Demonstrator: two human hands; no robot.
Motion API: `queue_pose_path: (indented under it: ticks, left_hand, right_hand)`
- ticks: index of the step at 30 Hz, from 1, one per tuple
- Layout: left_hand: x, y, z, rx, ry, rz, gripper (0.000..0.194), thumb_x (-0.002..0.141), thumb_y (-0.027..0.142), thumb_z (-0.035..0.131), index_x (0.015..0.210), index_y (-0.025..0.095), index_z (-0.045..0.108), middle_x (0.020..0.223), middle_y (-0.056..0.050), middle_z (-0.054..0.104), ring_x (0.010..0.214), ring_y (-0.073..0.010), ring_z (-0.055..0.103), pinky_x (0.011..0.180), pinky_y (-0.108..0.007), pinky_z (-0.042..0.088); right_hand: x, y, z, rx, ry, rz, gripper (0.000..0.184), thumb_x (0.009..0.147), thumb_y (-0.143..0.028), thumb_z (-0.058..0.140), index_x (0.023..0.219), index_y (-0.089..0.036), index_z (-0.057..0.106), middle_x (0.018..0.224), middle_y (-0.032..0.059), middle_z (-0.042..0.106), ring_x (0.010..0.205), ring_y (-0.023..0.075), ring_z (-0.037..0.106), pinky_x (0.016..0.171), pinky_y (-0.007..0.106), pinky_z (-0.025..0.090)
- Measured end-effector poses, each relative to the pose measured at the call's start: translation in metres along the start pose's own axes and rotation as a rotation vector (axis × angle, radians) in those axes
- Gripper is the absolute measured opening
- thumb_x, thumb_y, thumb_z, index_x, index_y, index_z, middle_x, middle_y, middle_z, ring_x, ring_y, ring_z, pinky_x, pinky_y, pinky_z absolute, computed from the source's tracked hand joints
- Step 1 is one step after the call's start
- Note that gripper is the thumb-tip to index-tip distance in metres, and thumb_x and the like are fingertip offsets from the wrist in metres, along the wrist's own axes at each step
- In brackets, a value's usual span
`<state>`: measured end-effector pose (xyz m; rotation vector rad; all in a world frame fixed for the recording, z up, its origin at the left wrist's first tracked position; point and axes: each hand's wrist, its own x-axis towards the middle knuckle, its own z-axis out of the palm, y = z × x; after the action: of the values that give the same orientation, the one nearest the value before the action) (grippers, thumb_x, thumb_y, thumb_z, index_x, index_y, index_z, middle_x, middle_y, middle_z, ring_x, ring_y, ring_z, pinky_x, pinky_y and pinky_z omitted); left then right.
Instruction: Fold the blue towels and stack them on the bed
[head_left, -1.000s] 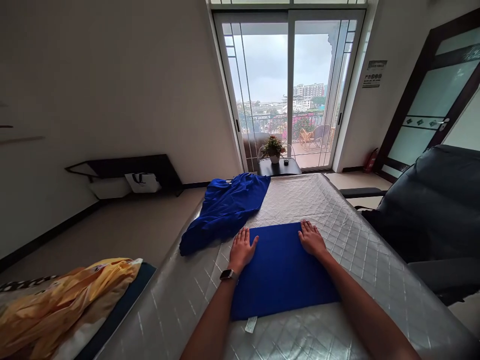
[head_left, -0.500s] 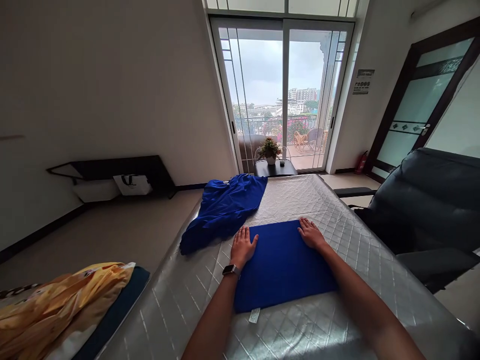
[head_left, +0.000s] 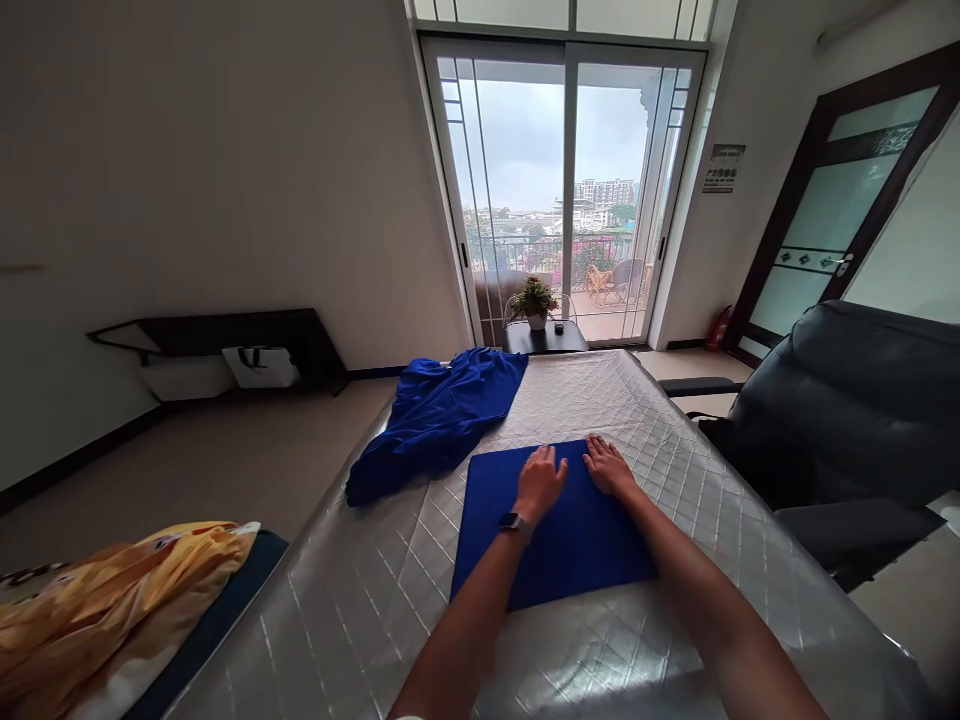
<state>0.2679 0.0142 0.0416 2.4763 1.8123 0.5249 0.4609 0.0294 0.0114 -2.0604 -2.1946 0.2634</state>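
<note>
A flat blue folded cloth (head_left: 577,535) lies on the silver quilted bed surface (head_left: 360,600). My left hand (head_left: 541,482), with a watch (head_left: 514,522) on its wrist, rests on the upper middle of the cloth, palm down and fingers stretched. At the cloth's top right corner lies my right hand (head_left: 607,465), also flat with its fingers extended. Neither hand grips anything. Beyond, to the left, a crumpled blue garment (head_left: 442,415) lies loosely on the bed.
A black armchair (head_left: 862,410) stands close along the right side. Yellow patterned bedding (head_left: 135,610) is heaped at lower left. Past the bed's far end, a small dark table (head_left: 546,338) holds a potted plant (head_left: 535,300). A white bag (head_left: 262,367) sits near the left wall.
My left hand has moved right, from the cloth's left edge onto its upper middle. My right hand stays at the top right corner. The white tag at the cloth's near edge no longer shows.
</note>
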Motion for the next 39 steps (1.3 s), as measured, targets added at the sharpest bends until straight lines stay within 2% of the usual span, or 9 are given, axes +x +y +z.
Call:
queue_pose_path:
  ticks: [3, 6, 10, 18, 21, 24, 29, 33, 39]
  left_hand:
    - [0.003, 0.048, 0.020, -0.035, -0.038, 0.127, 0.062, 0.106, 0.052, 0.025, 0.148, 0.015, 0.053, 0.158, -0.010, 0.048, 0.149, -0.0199, 0.039, 0.124, -0.034, 0.028]
    - [0.001, 0.059, 0.032, -0.040, -0.068, 0.131, 0.071, 0.105, 0.056, 0.017, 0.152, 0.012, 0.047, 0.161, -0.013, 0.042, 0.153, -0.0234, 0.033, 0.126, -0.040, 0.025]
    - [-0.005, 0.027, 0.033, -0.013, -0.087, 0.048, 0.077, 0.103, 0.061, 0.015, 0.156, 0.013, 0.042, 0.163, -0.015, 0.039, 0.154, -0.0263, 0.030, 0.127, -0.045, 0.023]
    - [-0.017, -0.106, -0.004, 0.095, -0.080, -0.229, 0.085, 0.101, 0.065, 0.009, 0.157, 0.006, 0.036, 0.165, -0.020, 0.032, 0.155, -0.0306, 0.027, 0.126, -0.050, 0.020]
    - [-0.022, -0.136, -0.012, 0.104, -0.078, -0.260, 0.084, 0.101, 0.064, 0.010, 0.158, 0.006, 0.034, 0.165, -0.020, 0.031, 0.154, -0.0290, 0.029, 0.126, -0.046, 0.022]
    - [-0.025, -0.144, -0.011, 0.101, -0.065, -0.256, 0.082, 0.102, 0.064, 0.014, 0.158, 0.007, 0.033, 0.166, -0.019, 0.031, 0.154, -0.0276, 0.029, 0.126, -0.043, 0.022]
    - [-0.025, -0.141, -0.006, 0.101, -0.041, -0.255, 0.080, 0.102, 0.063, 0.017, 0.158, 0.008, 0.033, 0.165, -0.018, 0.032, 0.154, -0.0279, 0.030, 0.126, -0.045, 0.021]
    - [-0.025, -0.141, -0.005, 0.103, -0.038, -0.244, 0.080, 0.102, 0.062, 0.017, 0.158, 0.007, 0.035, 0.165, -0.018, 0.033, 0.154, -0.0284, 0.031, 0.127, -0.045, 0.021]
    - [-0.024, -0.142, -0.009, 0.111, -0.041, -0.239, 0.078, 0.102, 0.060, 0.020, 0.157, 0.007, 0.036, 0.164, -0.019, 0.035, 0.153, -0.0299, 0.032, 0.126, -0.047, 0.023]
  right_hand:
    - [-0.001, 0.003, -0.001, -0.006, 0.001, -0.022, 0.064, 0.104, -0.035, 0.019, 0.165, -0.015, 0.019, 0.171, 0.0053, 0.013, 0.158, 0.0159, 0.008, 0.127, 0.036, 0.009]
    - [-0.002, 0.004, -0.002, -0.009, 0.010, -0.033, 0.063, 0.104, -0.035, 0.020, 0.165, -0.016, 0.019, 0.171, 0.0048, 0.013, 0.158, 0.0151, 0.008, 0.126, 0.035, 0.009]
    - [-0.002, 0.002, -0.002, -0.004, 0.018, -0.015, 0.064, 0.106, -0.039, 0.017, 0.164, -0.015, 0.020, 0.171, 0.0060, 0.016, 0.158, 0.0166, 0.010, 0.126, 0.037, 0.009]
    - [-0.002, 0.000, 0.000, 0.011, 0.024, 0.000, 0.065, 0.105, -0.041, 0.016, 0.164, -0.012, 0.020, 0.171, 0.0044, 0.016, 0.158, 0.0155, 0.010, 0.127, 0.035, 0.006]
    - [-0.002, -0.001, 0.000, 0.007, 0.021, 0.011, 0.066, 0.105, -0.040, 0.016, 0.164, -0.011, 0.020, 0.171, 0.0047, 0.017, 0.158, 0.0161, 0.010, 0.127, 0.035, 0.006]
    - [-0.002, -0.002, -0.001, -0.002, 0.011, 0.017, 0.065, 0.105, -0.039, 0.017, 0.164, -0.011, 0.020, 0.171, 0.0057, 0.016, 0.158, 0.0161, 0.010, 0.127, 0.036, 0.007]
    - [-0.005, -0.004, -0.007, -0.009, 0.003, 0.009, 0.065, 0.105, -0.039, 0.017, 0.164, -0.011, 0.020, 0.171, 0.0076, 0.016, 0.158, 0.0179, 0.010, 0.127, 0.038, 0.008]
    - [-0.023, -0.004, -0.008, 0.001, 0.024, -0.001, 0.066, 0.105, -0.041, 0.016, 0.164, -0.012, 0.019, 0.171, 0.0071, 0.014, 0.158, 0.0180, 0.007, 0.127, 0.039, 0.007]
    - [-0.050, -0.005, 0.004, 0.014, 0.020, -0.024, 0.067, 0.106, -0.044, 0.016, 0.164, -0.011, 0.020, 0.171, 0.0068, 0.015, 0.158, 0.0164, 0.010, 0.127, 0.036, 0.009]
